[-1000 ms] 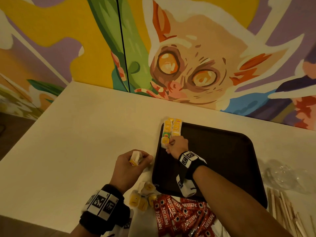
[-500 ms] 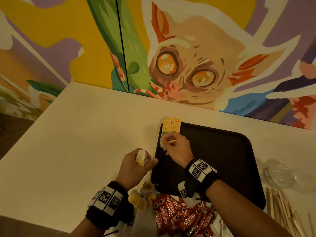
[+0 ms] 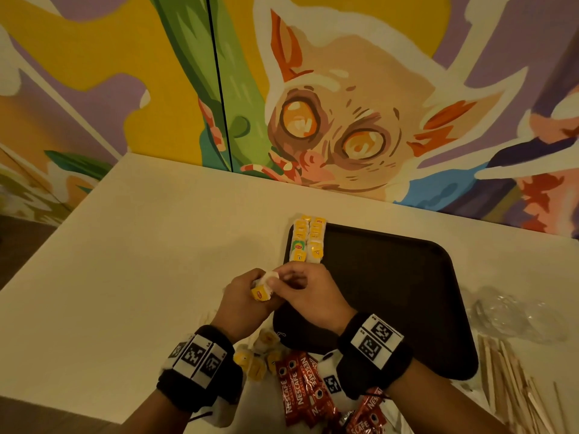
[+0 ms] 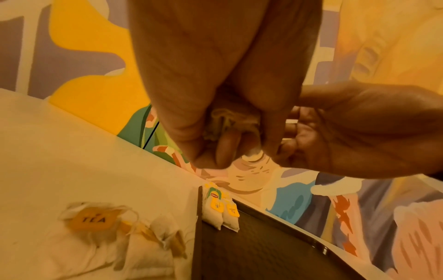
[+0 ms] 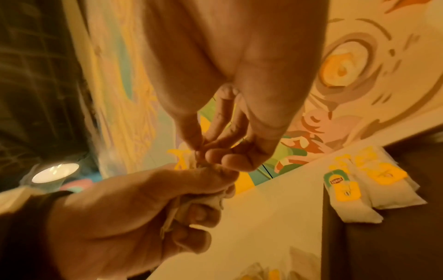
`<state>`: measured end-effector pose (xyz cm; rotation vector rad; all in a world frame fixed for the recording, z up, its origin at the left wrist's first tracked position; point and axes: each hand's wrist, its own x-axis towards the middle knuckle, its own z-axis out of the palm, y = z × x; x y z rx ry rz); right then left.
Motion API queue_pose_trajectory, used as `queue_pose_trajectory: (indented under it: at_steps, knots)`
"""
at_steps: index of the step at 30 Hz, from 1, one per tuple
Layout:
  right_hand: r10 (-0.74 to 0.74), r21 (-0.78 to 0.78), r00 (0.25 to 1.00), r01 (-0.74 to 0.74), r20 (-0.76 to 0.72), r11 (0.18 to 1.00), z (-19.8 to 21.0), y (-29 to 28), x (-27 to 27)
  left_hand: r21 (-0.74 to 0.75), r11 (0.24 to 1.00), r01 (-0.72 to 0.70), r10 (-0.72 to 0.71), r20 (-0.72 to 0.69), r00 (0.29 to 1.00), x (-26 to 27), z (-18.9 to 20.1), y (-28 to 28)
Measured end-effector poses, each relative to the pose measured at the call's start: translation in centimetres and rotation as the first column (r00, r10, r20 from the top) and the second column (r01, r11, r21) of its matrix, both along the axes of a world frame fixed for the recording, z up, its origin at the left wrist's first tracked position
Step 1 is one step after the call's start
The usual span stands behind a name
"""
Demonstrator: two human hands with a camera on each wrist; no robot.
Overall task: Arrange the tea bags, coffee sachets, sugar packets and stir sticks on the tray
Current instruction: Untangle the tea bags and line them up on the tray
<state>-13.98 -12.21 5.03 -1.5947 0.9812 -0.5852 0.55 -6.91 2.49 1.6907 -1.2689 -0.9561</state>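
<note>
My left hand (image 3: 260, 288) grips a small bunch of white tea bags (image 3: 262, 291) with yellow tags, just left of the dark tray (image 3: 391, 296). My right hand (image 3: 282, 278) meets it and pinches the top of a tea bag (image 5: 201, 163) in that bunch. In the left wrist view the curled fingers (image 4: 223, 147) wrap the tea bags (image 4: 230, 121). Two rows of tea bags (image 3: 308, 242) lie on the tray's far left corner. Loose tea bags (image 3: 260, 355), red coffee sachets (image 3: 300, 386) and wooden stir sticks (image 3: 517, 389) lie on the table near me.
The white table (image 3: 141, 261) meets a painted wall at the back. Crumpled clear plastic (image 3: 517, 317) lies right of the tray. The loose tea bags (image 4: 107, 227) sit against the tray's left rim (image 4: 197, 227).
My right hand left the tea bag rows on the tray and came back to my left hand, where it now pinches a tea bag. The left hand rose slightly toward it.
</note>
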Motion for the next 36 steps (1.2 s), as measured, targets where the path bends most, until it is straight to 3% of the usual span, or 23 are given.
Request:
queue_pose_trajectory:
  at_steps: [5,9,13,23,28,33,36]
  knots:
    - [-0.075,0.068,0.996,0.072,0.044,0.995,0.5,-0.1,-0.5,0.035,0.999,-0.023,0.028,-0.144,0.989,0.3,-0.3,0.6]
    - [-0.110,0.115,0.992,0.102,0.069,0.988,1.0,-0.3,-1.0,0.063,0.998,0.007,0.015,-0.340,0.940,0.4,0.5,0.9]
    - [-0.166,0.185,0.981,0.145,0.102,0.972,1.4,-0.4,-1.2,0.051,0.999,0.005,0.019,-0.442,0.897,0.5,1.0,0.9]
    - [-0.237,0.215,0.953,0.195,0.188,0.957,2.9,-1.0,-1.9,0.108,0.992,-0.063,0.102,-0.404,0.909,0.9,1.1,0.7]
    - [-0.230,0.226,0.950,0.181,0.213,0.957,3.1,-1.2,-2.6,0.105,0.989,-0.104,0.141,-0.456,0.879,0.9,1.6,0.4]
    - [-0.207,0.250,0.964,0.162,0.169,0.955,3.0,-1.1,-2.8,-0.020,0.999,-0.027,0.016,-0.402,0.916,0.5,2.8,0.2]
    - [-0.197,0.273,0.963,0.142,0.182,0.951,3.0,-0.9,-2.6,-0.138,0.990,0.019,-0.057,-0.277,0.959,0.1,3.6,-0.1]
